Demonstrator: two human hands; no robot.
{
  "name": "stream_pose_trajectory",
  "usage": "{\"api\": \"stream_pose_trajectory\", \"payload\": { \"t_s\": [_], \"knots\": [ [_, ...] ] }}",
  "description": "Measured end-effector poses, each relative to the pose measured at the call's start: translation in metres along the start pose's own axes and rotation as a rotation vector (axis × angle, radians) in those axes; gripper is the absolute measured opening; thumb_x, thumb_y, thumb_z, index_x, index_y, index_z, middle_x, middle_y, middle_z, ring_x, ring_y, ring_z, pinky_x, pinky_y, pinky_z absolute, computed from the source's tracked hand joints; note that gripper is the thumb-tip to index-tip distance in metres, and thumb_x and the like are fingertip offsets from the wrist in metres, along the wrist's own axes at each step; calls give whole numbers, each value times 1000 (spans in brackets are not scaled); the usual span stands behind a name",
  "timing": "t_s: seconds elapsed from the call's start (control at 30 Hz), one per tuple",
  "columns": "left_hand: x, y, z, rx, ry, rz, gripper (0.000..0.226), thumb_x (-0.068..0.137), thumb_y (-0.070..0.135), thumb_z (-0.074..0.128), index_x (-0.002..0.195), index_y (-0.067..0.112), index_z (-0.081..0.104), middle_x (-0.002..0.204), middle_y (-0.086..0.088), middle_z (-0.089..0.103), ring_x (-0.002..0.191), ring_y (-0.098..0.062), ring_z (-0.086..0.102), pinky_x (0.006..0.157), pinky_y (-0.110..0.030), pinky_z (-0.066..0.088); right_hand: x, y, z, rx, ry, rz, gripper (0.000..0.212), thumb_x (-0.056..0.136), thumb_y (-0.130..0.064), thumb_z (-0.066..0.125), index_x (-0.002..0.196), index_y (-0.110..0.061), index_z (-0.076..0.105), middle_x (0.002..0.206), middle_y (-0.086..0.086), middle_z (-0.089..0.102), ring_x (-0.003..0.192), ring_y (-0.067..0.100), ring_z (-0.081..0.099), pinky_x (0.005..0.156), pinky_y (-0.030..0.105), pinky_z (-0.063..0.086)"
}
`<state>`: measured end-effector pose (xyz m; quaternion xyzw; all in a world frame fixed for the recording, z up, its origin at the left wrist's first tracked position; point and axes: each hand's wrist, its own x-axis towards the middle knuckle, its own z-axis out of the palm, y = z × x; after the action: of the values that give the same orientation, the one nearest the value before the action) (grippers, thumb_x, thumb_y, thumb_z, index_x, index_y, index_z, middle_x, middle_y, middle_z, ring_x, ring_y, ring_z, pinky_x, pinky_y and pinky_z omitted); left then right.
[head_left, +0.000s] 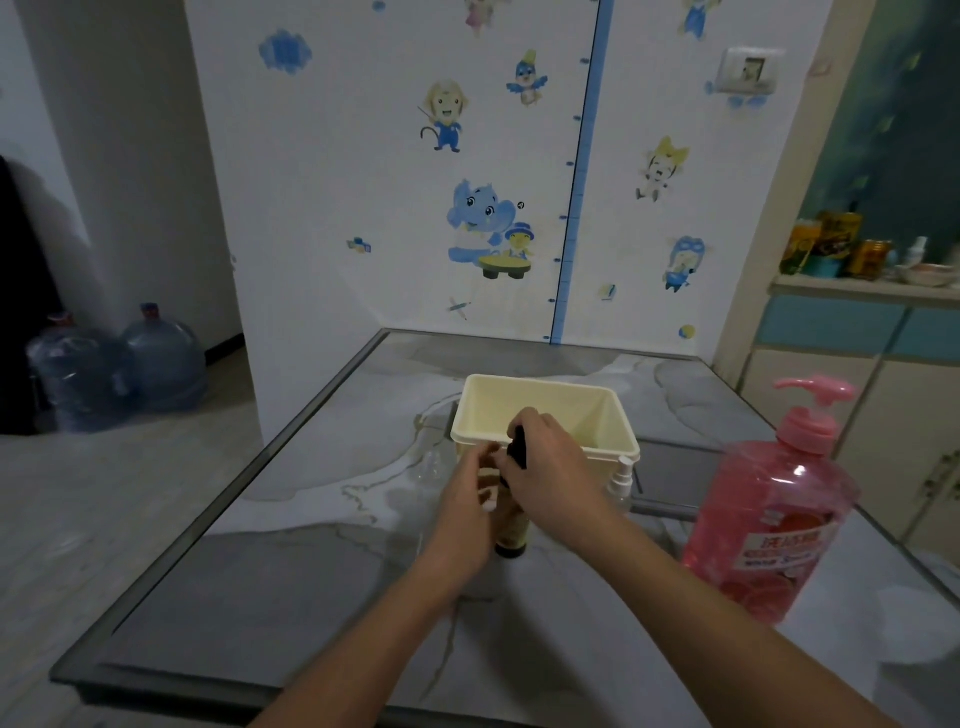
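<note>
Upright tan bottle (511, 527), black cap (518, 451)

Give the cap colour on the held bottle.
Black cap, on a brownish bottle; head view.

pink bottle (763, 499), label print too blurred

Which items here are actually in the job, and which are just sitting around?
In the job: small bottle, gripped by the left hand; its black cap, gripped by the right hand.
Sitting around: cream bin behind the hands (possibly next), pink pump bottle, white spray bottle, water jugs on the floor.
</note>
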<state>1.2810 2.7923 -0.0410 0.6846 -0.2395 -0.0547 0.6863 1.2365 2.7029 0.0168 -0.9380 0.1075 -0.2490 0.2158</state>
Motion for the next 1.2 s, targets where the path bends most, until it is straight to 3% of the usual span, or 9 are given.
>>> {"api": "stream_pose_trajectory", "payload": {
  "t_s": [0.1, 0.17, 0.27, 0.33, 0.4, 0.63, 0.8, 0.93, 1.2],
  "knots": [
    [1, -2, -15, 198, 107, 127, 36, 83, 26, 72, 111, 33, 50, 102, 10, 60, 92, -14, 61, 76, -31, 54, 0, 0, -4, 18, 13, 40, 33, 88, -46, 56, 106, -20, 48, 101, -3, 51, 90, 16, 51, 79, 32, 48],
    [-2, 3, -23, 272, 257, 197, 35, 82, 45, 69, 108, 35, 48, 99, 13, 56, 87, -11, 56, 71, -30, 52, 4, -4, -10, 26, 33, 64, 40, 90, -53, 49, 112, -20, 49, 103, -4, 51, 94, 16, 52, 83, 34, 49],
    [4, -4, -37, 473, 486, 157, 44, 80, 54, 65, 110, 28, 46, 106, 6, 52, 93, -12, 49, 77, -34, 50, 9, -8, -21, 47, 114, 68, 39, 94, -52, 38, 113, -20, 49, 106, -5, 52, 98, 14, 51, 84, 35, 48],
    [10, -13, -46, 646, 506, 66, 61, 76, 58, 67, 119, 21, 45, 117, 1, 50, 106, -16, 45, 86, -38, 48, 10, -9, -28, 73, 174, 52, 33, 95, -49, 35, 108, -22, 48, 103, -7, 51, 95, 13, 52, 81, 37, 50],
    [12, -22, -50, 760, 422, -31, 72, 72, 60, 69, 124, 17, 43, 123, -3, 52, 113, -21, 44, 91, -39, 45, 11, -11, -32, 99, 201, 41, 26, 96, -46, 35, 104, -23, 46, 101, -7, 51, 90, 13, 53, 76, 39, 53],
    [14, -30, -54, 720, 310, -208, 42, 77, 52, 69, 96, 24, 44, 102, -4, 57, 89, -21, 51, 77, -37, 47, 8, -14, -37, 93, 213, 18, 23, 97, -43, 34, 102, -24, 46, 101, -8, 50, 86, 10, 51, 76, 36, 52],
    [15, -20, -55, 519, 318, -51, 39, 86, 33, 67, 120, 20, 51, 118, -3, 57, 107, -20, 49, 89, -36, 44, 6, -12, -44, 83, 224, 6, 25, 98, -39, 35, 103, -20, 49, 102, -7, 50, 86, 9, 49, 73, 26, 40],
    [14, 3, -48, 420, 320, 70, 45, 95, 20, 55, 138, 16, 42, 128, -1, 46, 115, -17, 49, 95, -31, 41, 5, -12, -50, 100, 244, -19, 25, 99, -38, 34, 102, -19, 50, 101, -6, 50, 86, 10, 48, 74, 28, 40],
    [18, 56, -33, 299, 364, 228, 43, 97, 21, 51, 139, 17, 41, 127, -1, 42, 106, -13, 48, 92, -29, 40, 11, -9, -93, 207, 375, -45, 20, 98, -34, 38, 96, -20, 51, 94, -5, 53, 84, 10, 50, 72, 28, 43]
  ]
}}
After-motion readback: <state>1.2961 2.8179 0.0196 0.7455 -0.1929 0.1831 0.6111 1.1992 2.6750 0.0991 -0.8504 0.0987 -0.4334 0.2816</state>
